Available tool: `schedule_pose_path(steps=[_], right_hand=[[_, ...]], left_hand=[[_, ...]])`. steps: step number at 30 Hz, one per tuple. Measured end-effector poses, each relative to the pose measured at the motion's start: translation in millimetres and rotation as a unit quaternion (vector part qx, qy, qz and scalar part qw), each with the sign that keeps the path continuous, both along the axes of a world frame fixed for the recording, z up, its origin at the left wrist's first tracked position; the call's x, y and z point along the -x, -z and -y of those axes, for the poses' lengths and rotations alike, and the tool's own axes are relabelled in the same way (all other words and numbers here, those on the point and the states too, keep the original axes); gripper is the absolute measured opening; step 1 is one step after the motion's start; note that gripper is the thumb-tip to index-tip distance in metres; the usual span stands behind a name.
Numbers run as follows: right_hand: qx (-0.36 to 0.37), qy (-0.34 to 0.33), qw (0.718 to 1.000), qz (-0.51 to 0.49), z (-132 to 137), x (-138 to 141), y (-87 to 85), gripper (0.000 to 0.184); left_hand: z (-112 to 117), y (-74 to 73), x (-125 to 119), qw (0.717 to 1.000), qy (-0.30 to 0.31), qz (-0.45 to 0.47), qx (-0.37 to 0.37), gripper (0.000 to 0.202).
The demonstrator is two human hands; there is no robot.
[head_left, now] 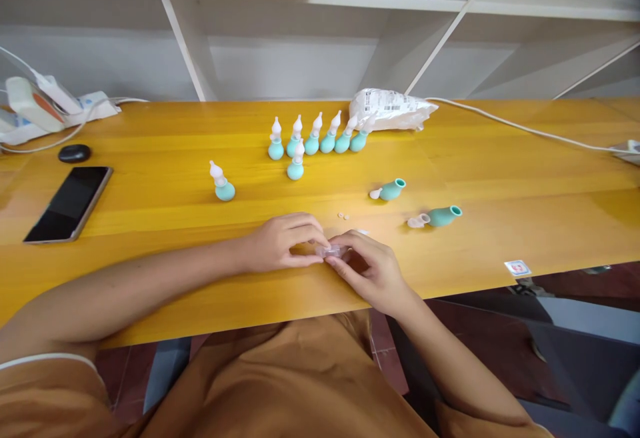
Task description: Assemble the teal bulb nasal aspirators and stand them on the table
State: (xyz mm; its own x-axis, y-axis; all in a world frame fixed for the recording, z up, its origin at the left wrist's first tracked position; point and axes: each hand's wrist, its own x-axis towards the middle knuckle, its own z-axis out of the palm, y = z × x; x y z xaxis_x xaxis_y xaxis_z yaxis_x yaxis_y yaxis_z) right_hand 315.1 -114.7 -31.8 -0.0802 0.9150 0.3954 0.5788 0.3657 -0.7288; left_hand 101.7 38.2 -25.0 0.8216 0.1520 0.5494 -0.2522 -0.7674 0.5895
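Note:
A small clear plastic piece (330,251) is pinched between the fingertips of my left hand (285,243) and my right hand (376,270), just above the table near its front edge. Beyond the fingers lie tiny pale rings (343,217). To the right, a teal rubber bulb (393,189) lies on its side with a pale tip (375,194) beside it. Another teal bulb (444,216) lies nearer, next to a translucent pale part (418,221). Farther back, several teal bulbs with pale nozzles, like nasal aspirators (313,143), stand in a row. One more (295,169) stands before them.
A separate bulb with a nozzle (224,189) leans at left. A phone (70,203) and a black mouse (75,153) lie far left, near a power strip (93,108). A white plastic bag (390,110) and a cable (510,123) lie along the back, below shelves.

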Motion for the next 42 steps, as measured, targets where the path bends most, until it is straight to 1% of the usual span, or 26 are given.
schedule_pose_path(steps=[2, 4, 6, 7, 10, 12, 13, 14, 16, 19, 22, 24, 26, 29, 31, 32, 34, 35, 36, 38, 40, 41, 42], right_hand=[[0.001, -0.005, 1.0, -0.002, 0.4, 0.0, 0.6, 0.014], [0.0, -0.017, 1.0, -0.003, 1.3, -0.3, 0.7, 0.016], [0.002, -0.023, 1.0, -0.007, 3.1, -1.3, 0.1, 0.019], [0.002, -0.016, 1.0, -0.011, 4.4, -2.1, -0.4, 0.02], [-0.011, 0.053, 0.998, -0.021, 8.0, -4.7, -1.5, 0.016], [-0.03, 0.097, 0.995, -0.004, 8.6, -5.5, -1.7, 0.011], [-0.039, 0.106, 0.994, 0.013, 8.2, -5.4, -1.8, 0.011], [-0.045, 0.104, 0.993, 0.031, 7.6, -4.9, -2.1, 0.011], [-0.039, 0.08, 0.994, 0.057, 6.1, -3.3, -3.0, 0.014], [0.002, 0.025, 0.997, 0.072, 5.2, -0.8, -4.5, 0.023], [0.015, 0.001, 0.996, 0.085, 4.2, 0.0, -2.7, 0.033], [0.008, -0.002, 0.997, 0.08, 2.6, -0.2, 0.4, 0.033], [0.007, -0.009, 0.998, 0.061, 0.9, -0.9, 2.9, 0.032], [0.036, -0.024, 0.999, 0.002, 1.3, -6.0, -0.1, 0.039], [0.044, 0.003, 0.999, -0.022, 5.1, -14.3, -7.9, 0.038], [0.032, 0.04, 0.999, -0.014, 8.0, -19.9, -13.1, 0.031], [-0.019, 0.136, 0.99, 0.037, 15.1, -32.1, -23.4, 0.02], [-0.039, 0.179, 0.981, 0.071, 18.6, -37.7, -27.6, 0.019], [-0.046, 0.206, 0.972, 0.105, 21.8, -42.5, -30.5, 0.02], [-0.021, 0.22, 0.961, 0.169, 25.5, -48.3, -31.1, 0.029], [0.02, 0.196, 0.956, 0.219, 24.6, -49.5, -25.2, 0.044], [0.032, 0.181, 0.954, 0.235, 22.4, -48.9, -20.7, 0.048], [0.041, 0.168, 0.954, 0.246, 19.5, -47.9, -16.0, 0.048]], left_hand=[[1.1, -1.0, 0.7, 1.0, -0.002, -0.017, 0.006, 0.02], [2.2, -1.2, 1.2, 1.0, 0.003, -0.018, 0.006, 0.02], [2.8, -0.4, 1.3, 1.0, 0.003, -0.004, 0.01, 0.011], [2.7, 0.4, 1.3, 1.0, 0.0, 0.001, 0.014, 0.009], [1.7, 3.4, 0.6, 1.0, -0.017, -0.012, 0.023, 0.014], [1.1, 5.2, -0.2, 0.998, -0.025, -0.051, 0.018, 0.017], [1.1, 5.8, -0.5, 0.997, -0.033, -0.071, 0.011, 0.02], [1.3, 6.1, -0.7, 0.995, -0.044, -0.088, 0.002, 0.023], [2.6, 6.0, -0.4, 0.992, -0.062, -0.105, -0.022, 0.031], [5.9, 4.8, 1.3, 0.992, -0.059, -0.097, -0.059, 0.039], [8.6, 5.0, 2.2, 0.99, -0.04, -0.082, -0.103, 0.031], [8.8, 6.4, 1.7, 0.988, -0.037, -0.079, -0.131, 0.028], [7.5, 8.2, 0.6, 0.986, -0.036, -0.086, -0.141, 0.033], [3.8, 10.0, -0.7, 0.985, -0.027, -0.096, -0.141, 0.044], [1.5, 10.4, -1.0, 0.982, -0.021, -0.098, -0.158, 0.046], [0.6, 10.6, -1.0, 0.98, -0.016, -0.098, -0.172, 0.045], [-0.5, 10.8, -1.0, 0.975, -0.005, -0.099, -0.201, 0.04], [-0.7, 11.0, -1.0, 0.973, -0.001, -0.102, -0.208, 0.037], [-0.7, 11.3, -1.0, 0.973, 0.0, -0.103, -0.208, 0.035], [-0.4, 12.2, -1.3, 0.976, -0.006, -0.105, -0.189, 0.032], [-0.2, 13.1, -1.7, 0.982, -0.011, -0.1, -0.16, 0.029], [-0.2, 13.3, -1.9, 0.985, -0.01, -0.096, -0.144, 0.028], [-0.4, 13.2, -2.1, 0.987, -0.007, -0.094, -0.128, 0.026]])
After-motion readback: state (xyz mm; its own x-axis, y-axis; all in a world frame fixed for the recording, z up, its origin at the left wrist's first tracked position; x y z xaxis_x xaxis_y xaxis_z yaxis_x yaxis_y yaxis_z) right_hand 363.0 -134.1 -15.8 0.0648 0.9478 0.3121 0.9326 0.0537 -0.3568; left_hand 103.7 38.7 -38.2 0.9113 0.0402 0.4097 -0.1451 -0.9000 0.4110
